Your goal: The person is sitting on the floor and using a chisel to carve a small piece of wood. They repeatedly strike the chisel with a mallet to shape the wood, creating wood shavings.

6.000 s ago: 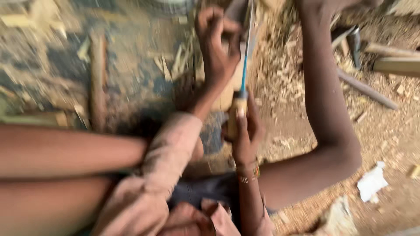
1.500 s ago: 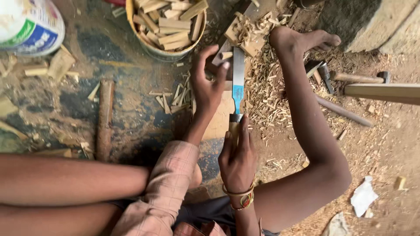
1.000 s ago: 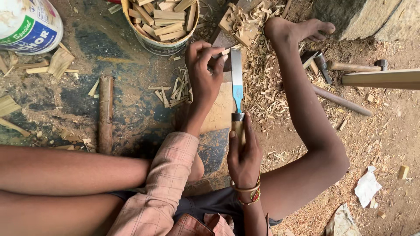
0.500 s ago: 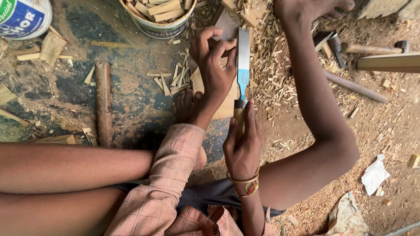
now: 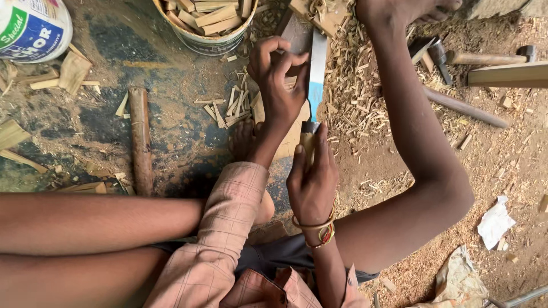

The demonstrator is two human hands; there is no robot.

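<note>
Soft even daylight, sharp focus

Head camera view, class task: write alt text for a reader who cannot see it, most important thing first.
A person seated on the ground grips a chisel's handle in the right hand, its broad blade pointing away, while the left hand pinches a small wood piece against it. A bucket of cut wood strips, wood shavings and a hammer lie around.
</note>
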